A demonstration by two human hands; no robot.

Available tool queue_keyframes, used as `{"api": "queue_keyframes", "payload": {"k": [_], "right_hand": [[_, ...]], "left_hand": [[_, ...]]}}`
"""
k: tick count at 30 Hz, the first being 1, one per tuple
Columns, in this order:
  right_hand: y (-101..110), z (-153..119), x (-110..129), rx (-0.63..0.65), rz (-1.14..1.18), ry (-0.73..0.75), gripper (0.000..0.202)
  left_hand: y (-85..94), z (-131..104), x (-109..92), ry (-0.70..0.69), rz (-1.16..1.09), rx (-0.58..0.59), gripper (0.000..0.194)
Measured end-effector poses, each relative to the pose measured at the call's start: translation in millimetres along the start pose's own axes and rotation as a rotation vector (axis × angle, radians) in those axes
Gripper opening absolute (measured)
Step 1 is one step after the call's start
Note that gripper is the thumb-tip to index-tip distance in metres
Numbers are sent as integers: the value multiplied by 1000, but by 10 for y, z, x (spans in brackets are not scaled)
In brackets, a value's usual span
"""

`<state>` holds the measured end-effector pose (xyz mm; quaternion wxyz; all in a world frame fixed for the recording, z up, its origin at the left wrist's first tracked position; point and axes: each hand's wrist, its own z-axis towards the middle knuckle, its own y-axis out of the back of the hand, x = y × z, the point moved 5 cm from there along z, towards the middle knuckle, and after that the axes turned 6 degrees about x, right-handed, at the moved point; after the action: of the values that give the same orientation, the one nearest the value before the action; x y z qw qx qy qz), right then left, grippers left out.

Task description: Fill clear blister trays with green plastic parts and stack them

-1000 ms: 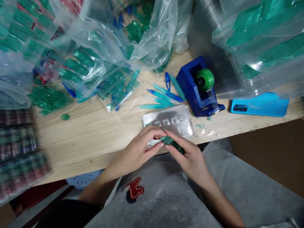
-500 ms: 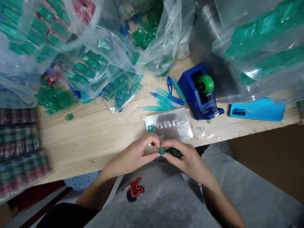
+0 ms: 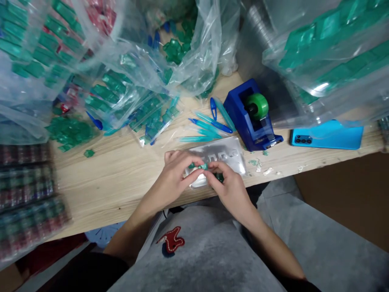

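Note:
Over the clear plastic blister tray (image 3: 240,156), my left hand (image 3: 174,174) and my right hand (image 3: 227,182) meet fingertip to fingertip. Both are closed in a pinch on a small green translucent plastic piece (image 3: 203,166). Darker green pieces (image 3: 219,177) show in the curl of my right hand, partly covered by its fingers. Another green piece (image 3: 191,165) is in the left part of the tray, half hidden by my left fingers. Moulded hollows run along the tray to the right of my fingers.
Beyond the tray lie blue pointed plastic sticks (image 3: 209,132), a blue tape dispenser (image 3: 243,113) and a blue phone (image 3: 334,136). Plastic bags (image 3: 194,77) of green pieces line the back. A green heap (image 3: 71,132) and packed red-and-green stacks (image 3: 27,178) stand left.
Both hands have moved forward from the table's front edge to above the tray, carrying the small green piece between their fingertips. The view has shifted slightly.

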<state>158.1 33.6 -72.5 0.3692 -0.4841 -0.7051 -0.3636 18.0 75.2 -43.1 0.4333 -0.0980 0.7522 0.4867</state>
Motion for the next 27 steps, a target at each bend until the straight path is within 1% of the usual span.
{"api": "queue_keyframes", "payload": {"k": [3,5,6,8,11,12,13,15,19,21,24,27], "right_hand": [[44,-13,34,-52,-64,-21,21],[110,-39,38,-98,-4,-26,20],[143,-52,31,-108,65,-28,19],[186,-68,1,-76,297,-46,21],[167,-75,-43,65,761,-137,28],[162,-75,-46,91,886,-165,30],[163,-73,-46,98,979,-185,31],[174,-66,-45,80,1082,-207,29],[189,-53,-56,52,1122,-200,21],[201,-52,-62,52,1097,-159,23],[233,-62,-73,30,1013,-101,31],[255,-80,-75,-16,934,-82,33]], "left_hand": [[-17,77,65,59,42,19,4],[-35,98,90,93,55,10,4],[-42,97,88,94,70,2,6],[-52,77,56,59,130,-10,11],[-73,23,-7,-33,236,6,15],[-76,6,-17,-54,265,4,16],[-77,-8,-19,-67,289,-5,17],[-71,-21,-8,-71,321,-43,17],[-43,-6,14,-54,340,-128,16],[-53,11,-8,-88,341,-113,18],[-108,30,-66,-181,399,-71,20],[-154,46,-86,-216,523,-110,17]]}}
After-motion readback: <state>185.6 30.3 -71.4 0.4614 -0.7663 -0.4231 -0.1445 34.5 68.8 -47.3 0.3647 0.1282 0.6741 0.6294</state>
